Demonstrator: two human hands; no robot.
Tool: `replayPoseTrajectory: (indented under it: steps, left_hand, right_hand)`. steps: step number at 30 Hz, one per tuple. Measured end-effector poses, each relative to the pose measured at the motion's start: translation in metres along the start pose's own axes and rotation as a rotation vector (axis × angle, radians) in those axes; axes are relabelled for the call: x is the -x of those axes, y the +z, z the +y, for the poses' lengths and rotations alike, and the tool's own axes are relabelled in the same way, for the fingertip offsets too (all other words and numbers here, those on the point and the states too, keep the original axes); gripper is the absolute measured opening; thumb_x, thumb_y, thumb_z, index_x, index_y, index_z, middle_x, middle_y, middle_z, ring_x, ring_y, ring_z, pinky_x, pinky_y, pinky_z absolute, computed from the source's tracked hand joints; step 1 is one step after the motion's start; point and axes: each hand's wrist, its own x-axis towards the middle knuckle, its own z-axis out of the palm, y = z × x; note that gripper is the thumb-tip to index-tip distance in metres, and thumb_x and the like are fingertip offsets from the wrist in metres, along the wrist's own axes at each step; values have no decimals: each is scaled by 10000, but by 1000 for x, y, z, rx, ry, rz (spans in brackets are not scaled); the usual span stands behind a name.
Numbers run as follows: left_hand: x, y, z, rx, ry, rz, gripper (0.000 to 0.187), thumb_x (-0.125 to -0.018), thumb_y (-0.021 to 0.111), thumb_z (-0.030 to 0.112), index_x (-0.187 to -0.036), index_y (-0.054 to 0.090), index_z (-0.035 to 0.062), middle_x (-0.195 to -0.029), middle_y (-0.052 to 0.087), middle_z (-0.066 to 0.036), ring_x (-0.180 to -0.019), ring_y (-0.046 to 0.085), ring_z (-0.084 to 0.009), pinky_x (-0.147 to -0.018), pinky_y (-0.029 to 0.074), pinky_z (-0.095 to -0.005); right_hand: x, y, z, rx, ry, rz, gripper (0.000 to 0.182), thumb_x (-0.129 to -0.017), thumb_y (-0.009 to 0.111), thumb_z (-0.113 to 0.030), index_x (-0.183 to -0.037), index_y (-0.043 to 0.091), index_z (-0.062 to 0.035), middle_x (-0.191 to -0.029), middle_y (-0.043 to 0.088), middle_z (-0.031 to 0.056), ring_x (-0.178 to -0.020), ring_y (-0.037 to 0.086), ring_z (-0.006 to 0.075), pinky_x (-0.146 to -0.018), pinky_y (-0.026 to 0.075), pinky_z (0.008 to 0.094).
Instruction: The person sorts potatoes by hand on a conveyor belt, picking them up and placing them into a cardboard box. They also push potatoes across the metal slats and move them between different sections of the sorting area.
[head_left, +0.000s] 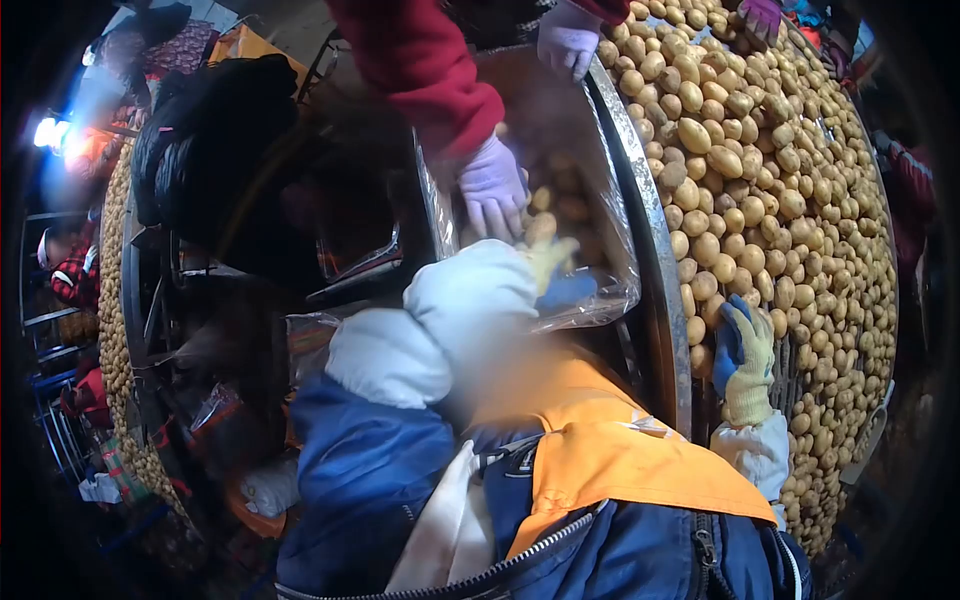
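My left hand [553, 272], in a yellow and blue work glove with a white sleeve cover, is down in a crate lined with clear plastic [625, 270]. It is blurred, and its fingers do not show clearly. A potato [541, 228] lies right by it, with more potatoes [570, 205] dim inside the crate. On the right, my right hand [745, 365], gloved alike, rests against the spread of potatoes [740, 220], its fingers stretched out and slightly curved. No potato shows clearly in its grasp.
A co-worker's purple-gloved hand [493, 190] reaches into the crate beside my left hand; the other purple glove [568, 38] is at its far edge. A metal rail [640, 170] separates crate and potatoes. A black coat or bag [215, 150] is at left.
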Motion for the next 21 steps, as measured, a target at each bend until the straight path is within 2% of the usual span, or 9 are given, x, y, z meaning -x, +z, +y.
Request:
replayPoseTrajectory:
  steps: [1, 2, 4, 5, 6, 11, 14, 18, 21]
  left_hand:
    - [-3, -7, 11, -25, -34, -268, 577, -1013, 607, 505, -1418, 563, 95, -1148, 696, -134, -949, 692, -235, -823, 539, -324]
    - [-15, -29, 17, -23, -32, -273, 577, -1013, 607, 505, -1418, 563, 95, -1148, 696, -134, -949, 692, -235, -823, 539, -324]
    - [-51, -124, 31, 828, -296, -1141, 668, -979, 632, 533, -1463, 521, 87, -1349, 630, -178, -1144, 645, -338, -950, 526, -382]
    - [-27, -248, 34, 738, 168, -741, 429, -1046, 523, 258, -1455, 547, 132, -1294, 664, -97, -1197, 640, -202, -968, 533, -320]
    - [-11, -276, 43, 684, 195, -715, 453, -1036, 539, 285, -1459, 542, 120, -1318, 643, -123, -1225, 613, -240, -996, 509, -346]
    - [33, -163, 92, 571, -298, -704, 614, -988, 619, 420, -1476, 516, 62, -1440, 538, -256, -1362, 477, -427, -1137, 389, -475]
    - [23, -151, 101, 607, -254, -553, 615, -966, 653, 429, -1427, 551, 35, -1439, 538, -286, -1368, 458, -510, -1171, 357, -544]
    - [33, -131, 99, 581, -100, -497, 516, -959, 658, 359, -1357, 596, 36, -1308, 621, -246, -1286, 504, -510, -1137, 378, -548]
    - [43, -121, 97, 402, -4, -278, 349, -932, 665, 342, -1194, 726, 118, -1152, 701, -132, -1129, 628, -344, -938, 499, -544]
  right_hand:
    - [2, 0, 0, 0, 4, -8, 407, -879, 674, 10, -1274, 694, -83, -1324, 683, 146, -1249, 614, 378, -1116, 435, 484]
    - [2, 0, 2, 16, 19, -19, 403, -880, 670, 12, -1271, 696, -82, -1322, 684, 148, -1247, 614, 380, -1119, 433, 486]
    - [4, 2, 3, 29, 52, -30, 400, -881, 667, 14, -1268, 697, -81, -1319, 684, 149, -1246, 615, 382, -1121, 432, 489]
    - [3, 2, 3, 16, 44, -21, 395, -884, 664, 15, -1266, 700, -80, -1315, 686, 149, -1248, 615, 382, -1124, 430, 491]
    - [3, 3, 4, 1, 34, -15, 391, -886, 662, 16, -1263, 703, -78, -1312, 688, 149, -1251, 616, 381, -1126, 428, 492]
    - [1, 10, 6, -6, 26, 35, 363, -898, 661, -9, -1249, 711, -90, -1283, 698, 146, -1229, 626, 377, -1126, 426, 499]
    - [2, 9, 4, 19, 10, 45, 341, -908, 657, -32, -1238, 714, -98, -1258, 705, 146, -1202, 639, 375, -1116, 432, 500]
    - [8, 11, 4, -6, 8, 43, 354, -902, 657, -18, -1245, 710, -85, -1247, 708, 154, -1203, 642, 374, -1105, 445, 493]
    - [15, 7, 4, -7, 16, 5, 368, -891, 658, -19, -1250, 705, -78, -1261, 702, 155, -1207, 639, 376, -1101, 448, 491]
